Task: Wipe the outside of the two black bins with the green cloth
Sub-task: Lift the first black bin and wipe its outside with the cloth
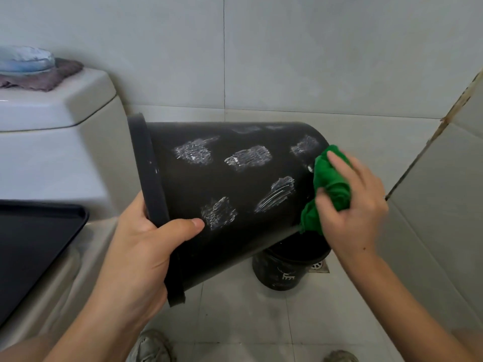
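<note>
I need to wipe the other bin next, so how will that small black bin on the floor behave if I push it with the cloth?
The small black bin probably slides or tips easily: it stands loose on smooth floor tiles and looks light. Likely stiff plastic, so it shouldn't buckle.

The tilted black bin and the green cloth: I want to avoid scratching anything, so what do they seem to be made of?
The tilted black bin looks like matte moulded plastic: a smooth, dull wall with a thick rolled rim, and white smears sitting on its surface. The green cloth, bunched in the right hand, looks like soft fabric, perhaps microfibre, since it crumples into folds.
</note>
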